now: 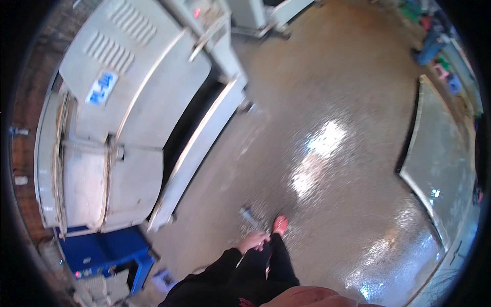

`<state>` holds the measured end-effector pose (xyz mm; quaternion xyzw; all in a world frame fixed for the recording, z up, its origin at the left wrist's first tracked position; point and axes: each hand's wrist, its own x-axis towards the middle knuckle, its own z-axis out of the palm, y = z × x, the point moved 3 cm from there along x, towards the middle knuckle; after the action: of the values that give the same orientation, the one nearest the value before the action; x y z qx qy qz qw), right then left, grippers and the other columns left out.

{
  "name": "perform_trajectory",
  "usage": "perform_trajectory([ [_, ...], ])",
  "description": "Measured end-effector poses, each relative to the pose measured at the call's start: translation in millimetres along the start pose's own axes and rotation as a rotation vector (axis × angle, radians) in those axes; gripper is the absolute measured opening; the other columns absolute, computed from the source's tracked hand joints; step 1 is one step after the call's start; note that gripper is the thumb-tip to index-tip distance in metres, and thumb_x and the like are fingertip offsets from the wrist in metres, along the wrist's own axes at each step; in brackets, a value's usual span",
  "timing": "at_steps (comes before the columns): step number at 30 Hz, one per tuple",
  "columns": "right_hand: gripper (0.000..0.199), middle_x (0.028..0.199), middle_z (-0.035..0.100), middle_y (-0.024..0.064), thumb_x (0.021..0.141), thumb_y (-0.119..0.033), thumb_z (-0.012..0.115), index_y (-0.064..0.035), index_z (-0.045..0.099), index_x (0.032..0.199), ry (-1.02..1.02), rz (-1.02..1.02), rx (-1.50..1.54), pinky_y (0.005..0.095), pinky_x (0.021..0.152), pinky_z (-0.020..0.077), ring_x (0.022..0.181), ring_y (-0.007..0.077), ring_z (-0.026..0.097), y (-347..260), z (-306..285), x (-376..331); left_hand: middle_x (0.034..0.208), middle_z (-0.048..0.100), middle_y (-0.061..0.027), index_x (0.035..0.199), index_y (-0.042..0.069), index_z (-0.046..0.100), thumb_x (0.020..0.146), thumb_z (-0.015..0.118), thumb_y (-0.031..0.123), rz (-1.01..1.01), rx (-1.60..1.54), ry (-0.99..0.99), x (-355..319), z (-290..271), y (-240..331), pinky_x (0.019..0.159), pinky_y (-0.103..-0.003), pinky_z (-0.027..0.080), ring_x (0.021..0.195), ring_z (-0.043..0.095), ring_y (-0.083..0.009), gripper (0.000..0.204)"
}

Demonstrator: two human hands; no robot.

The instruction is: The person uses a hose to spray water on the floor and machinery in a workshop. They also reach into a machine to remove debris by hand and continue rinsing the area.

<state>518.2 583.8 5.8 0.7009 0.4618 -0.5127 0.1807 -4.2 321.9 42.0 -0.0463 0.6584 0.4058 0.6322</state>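
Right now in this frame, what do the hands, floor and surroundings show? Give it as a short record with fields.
Left hand: appears curled near a light grey bar; blur hides the exact grip (hand)
Right hand: cannot be made out; skin at the lower edge is unclear
Feet: one red shoe visible
Floor: brownish-grey, shiny, apparently wet
Left side: large pale grey machine with vents; blue unit below it in view
Right side: broad grey flat surface

A factory or workshop is indicated by a large, vented grey machine (151,110) at upper left. Blue equipment (105,248) is seen at lower left, and wet-looking floor (266,133) at centre.
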Motion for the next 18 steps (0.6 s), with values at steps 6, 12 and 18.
perform_trajectory([
  [6, 0.029, 0.085, 0.058, 0.0215, 0.087, -0.031, 0.052, -0.0081, 0.057, 0.104, 0.15, -0.132, 0.112, 0.0439, 0.063, 0.0509, 0.073, 0.0344, 0.06, 10.1, -25.5, -86.3, 0.061, 0.056, -0.0013, 0.104, 0.005, 0.064, 0.095, 0.05, 0.041, 0.019, -0.075, -0.101, -52.7, 5.8, 107.2, 0.044, -0.022, 0.042, 0.052, 0.059, -0.0118, 0.039],
  [12, 0.022, 0.082, 0.063, 0.0209, 0.087, -0.021, 0.051, -0.0062, 0.06, 0.099, 0.549, -0.668, -0.429, 0.0475, 0.067, 0.0513, 0.078, 0.0354, 0.063, -70.8, 10.7, -126.6, 0.065, 0.052, -0.0017, 0.091, 0.006, 0.055, 0.094, 0.055, 0.035, 0.04, -0.128, 0.0, -54.2, -0.4, 227.2, 0.035, -0.02, 0.036, 0.044, 0.048, -0.0103, 0.029],
  [18, 0.031, 0.079, 0.069, 0.0089, 0.089, -0.025, 0.043, -0.0085, 0.062, 0.108, 0.254, -0.279, 0.018, 0.0391, 0.071, 0.0538, 0.073, 0.0235, 0.068, -160.6, 28.9, -107.5, 0.057, 0.052, -0.0057, 0.075, 0.011, 0.055, 0.087, 0.053, 0.059, 0.184, 0.448, 0.024, -39.9, 15.9, 319.9, 0.043, -0.034, 0.039, 0.049, 0.051, -0.0198, 0.049],
])
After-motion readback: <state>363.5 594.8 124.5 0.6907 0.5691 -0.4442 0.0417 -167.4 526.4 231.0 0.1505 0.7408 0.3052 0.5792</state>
